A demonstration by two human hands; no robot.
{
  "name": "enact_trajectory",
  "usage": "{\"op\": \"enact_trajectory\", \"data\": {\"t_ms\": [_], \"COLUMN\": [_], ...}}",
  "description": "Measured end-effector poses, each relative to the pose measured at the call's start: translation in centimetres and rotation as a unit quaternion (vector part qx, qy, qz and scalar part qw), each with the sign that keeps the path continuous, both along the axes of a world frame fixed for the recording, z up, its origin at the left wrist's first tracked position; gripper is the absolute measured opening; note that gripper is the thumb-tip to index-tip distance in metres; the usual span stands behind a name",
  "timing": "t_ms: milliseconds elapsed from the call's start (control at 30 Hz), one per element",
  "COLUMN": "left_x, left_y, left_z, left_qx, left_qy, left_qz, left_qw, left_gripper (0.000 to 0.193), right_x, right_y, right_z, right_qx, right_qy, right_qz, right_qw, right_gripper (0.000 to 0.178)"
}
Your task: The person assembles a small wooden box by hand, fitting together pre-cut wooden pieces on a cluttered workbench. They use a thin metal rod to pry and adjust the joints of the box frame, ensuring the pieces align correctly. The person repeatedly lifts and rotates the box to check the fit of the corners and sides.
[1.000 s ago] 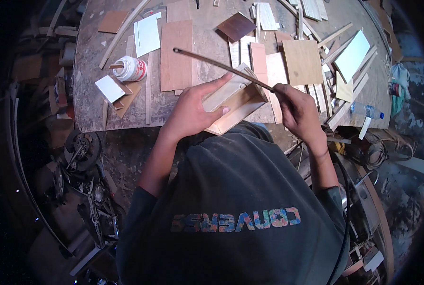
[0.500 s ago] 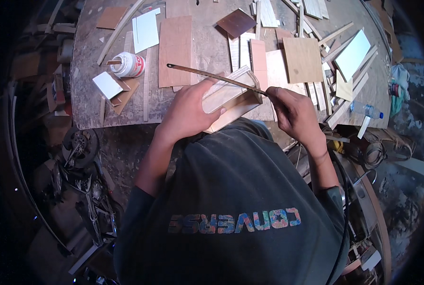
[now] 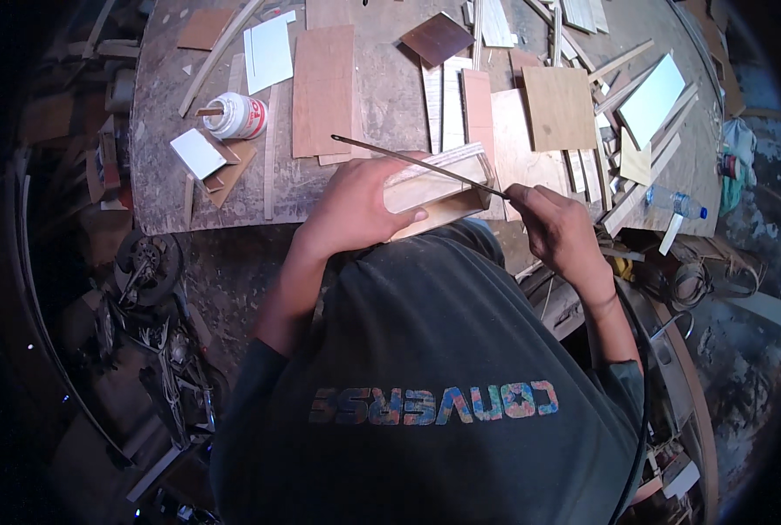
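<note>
A small open wooden box (image 3: pixel 424 194) is held at the table's near edge, close against my shirt. My left hand (image 3: pixel 352 206) grips its left end, with the thumb over the near side and the fingers on the far side. In my right hand (image 3: pixel 564 229) one end of a thin, dark hacksaw blade (image 3: pixel 425 164) is pinched. The blade slants across the right part of the box, its free, holed end up and left beyond my left hand. Whether its teeth touch the wood I cannot tell.
On the worktable (image 3: pixel 159 192) stand a white glue jar (image 3: pixel 237 116) with a stick and, beside it, a white-topped block (image 3: pixel 198 157). Plywood panels (image 3: pixel 323 92) and wood strips lie farther back. A plastic bottle (image 3: pixel 675 203) rests at the right edge. Machine parts (image 3: pixel 150 271) sit lower left.
My right hand has moved right and slightly nearer, drawing the blade along. The box has shifted a little to the right and turned flatter, still in my left hand.
</note>
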State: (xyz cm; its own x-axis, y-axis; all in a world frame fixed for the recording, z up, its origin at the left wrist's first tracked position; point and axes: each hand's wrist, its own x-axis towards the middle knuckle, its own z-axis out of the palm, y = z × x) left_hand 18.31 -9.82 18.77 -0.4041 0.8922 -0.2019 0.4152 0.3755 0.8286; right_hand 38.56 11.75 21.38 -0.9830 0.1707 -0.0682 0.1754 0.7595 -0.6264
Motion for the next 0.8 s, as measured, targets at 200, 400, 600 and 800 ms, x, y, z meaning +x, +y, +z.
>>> {"op": "enact_trajectory", "data": {"t_ms": [200,400,600,800], "left_x": [-2.4,-9.5,-13.3,-13.9], "left_y": [2.2,3.7,5.8,6.7], "left_z": [-0.1,-8.0,-16.6,-18.1], "left_qx": [-0.019,-0.030,0.023,0.036], "left_qy": [0.082,0.283,0.300,0.324], "left_qz": [0.016,-0.083,-0.037,-0.017], "left_qw": [0.996,0.955,0.953,0.945], "left_gripper": [0.059,0.062,0.075,0.074], "right_x": [-1.7,-7.2,-10.8,-12.2], "right_y": [-0.7,-3.0,-4.9,-5.5], "right_z": [-3.4,-9.6,-16.1,-18.1], "right_qx": [-0.188,-0.314,-0.158,-0.134], "right_qy": [0.057,0.047,-0.003,-0.020], "right_qz": [-0.162,-0.220,-0.210,-0.237], "right_qw": [0.967,0.922,0.965,0.962], "right_gripper": [0.016,0.015,0.020,0.032]}}
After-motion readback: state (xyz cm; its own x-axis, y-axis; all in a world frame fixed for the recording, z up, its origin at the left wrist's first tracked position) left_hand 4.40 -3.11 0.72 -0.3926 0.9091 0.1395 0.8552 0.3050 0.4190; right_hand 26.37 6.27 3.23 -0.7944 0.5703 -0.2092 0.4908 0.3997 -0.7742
